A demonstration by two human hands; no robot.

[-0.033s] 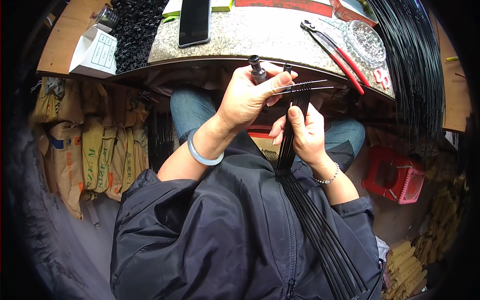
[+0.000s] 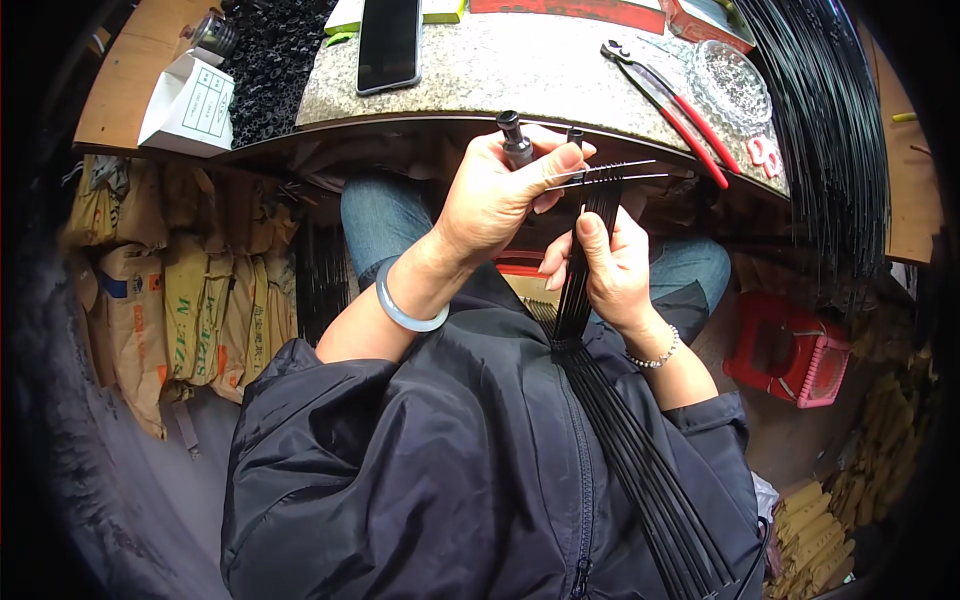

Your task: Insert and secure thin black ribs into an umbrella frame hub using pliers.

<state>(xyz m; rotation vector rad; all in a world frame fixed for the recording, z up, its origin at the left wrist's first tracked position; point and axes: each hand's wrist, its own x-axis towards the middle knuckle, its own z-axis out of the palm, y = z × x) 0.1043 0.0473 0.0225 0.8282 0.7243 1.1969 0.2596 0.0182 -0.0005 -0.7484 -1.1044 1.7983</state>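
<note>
Black and thin, a bundle of rods (image 2: pixel 577 280) stands nearly upright in the right hand (image 2: pixel 612 268), whose fingers are closed round it with the thumb laid flat along its front; the bundle runs down from that hand over the dark jacket (image 2: pixel 440 470) and fans out toward the lower right edge of the view. Just above the bundle's top end, the left hand (image 2: pixel 495 200) is closed too: its fingers wrap a small tool with a dark cap and a silvery neck (image 2: pixel 515 138), which sticks up past the knuckles, and its thumb and forefinger pinch a couple of separate rods (image 2: pixel 615 172) that lie crosswise, pointing off to the right of the bundle. The two hands nearly touch, the left one above and to the left of the bundle. A pale jade-coloured bangle (image 2: pixel 405 308) sits on the left wrist and a beaded bracelet (image 2: pixel 655 355) on the right wrist, lower right of the bundle. Beyond the bundle's top lies a speckled stone slab (image 2: pixel 520 75), carrying a dark phone (image 2: pixel 388 42) to the upper left and red-handled pliers (image 2: pixel 672 100) with a clear glass dish (image 2: pixel 732 85) to the upper right. Farther right of the bundle hangs a large sheaf of the same black rods (image 2: pixel 835 130), and a red plastic stool (image 2: pixel 790 350) stands on the floor to the bundle's right.
</note>
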